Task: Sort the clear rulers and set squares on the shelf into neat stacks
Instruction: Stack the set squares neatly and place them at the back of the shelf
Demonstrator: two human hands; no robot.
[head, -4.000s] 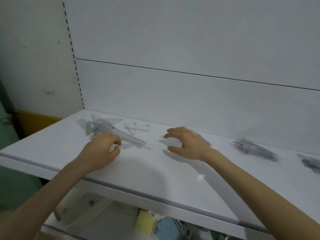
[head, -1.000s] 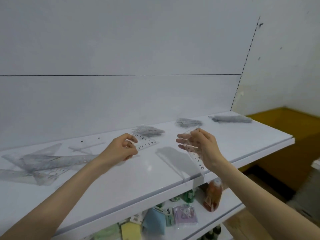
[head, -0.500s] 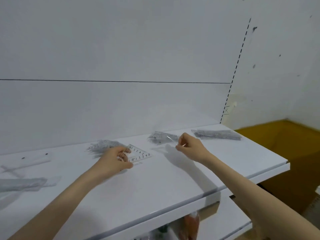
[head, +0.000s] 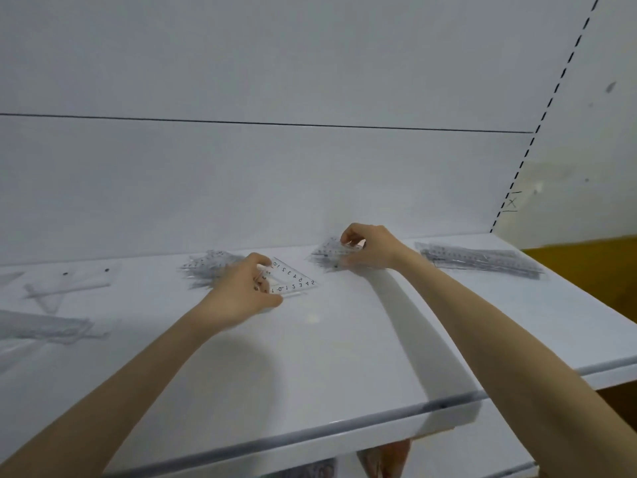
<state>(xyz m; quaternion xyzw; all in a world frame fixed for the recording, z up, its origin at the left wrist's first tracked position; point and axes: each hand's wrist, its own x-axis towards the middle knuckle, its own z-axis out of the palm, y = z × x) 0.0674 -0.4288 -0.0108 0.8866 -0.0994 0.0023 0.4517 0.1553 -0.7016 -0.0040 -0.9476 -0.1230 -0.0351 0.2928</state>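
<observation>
sorting looks well under way but not finished. three heaps already sit along the back of the shelf (head: 310, 374): a left stack (head: 210, 262) just left of centre, a middle stack (head: 327, 255) at centre, and a long ruler stack (head: 482, 258) at centre right. the loose clear pieces (head: 69, 281) and a jumbled pile (head: 44, 327) at the left edge of the frame are left to sort.

the left hand (head: 241, 288) has its grip closed in a pinch on the corner of a small set square (head: 293, 279), which lies flat in front of the stacks, between the two hands. it is a clear triangle with black numerals along its edges and an open centre.

the right hand (head: 372, 250) has its fingers curled and pinching the top of the middle stack, which is blurred.
</observation>
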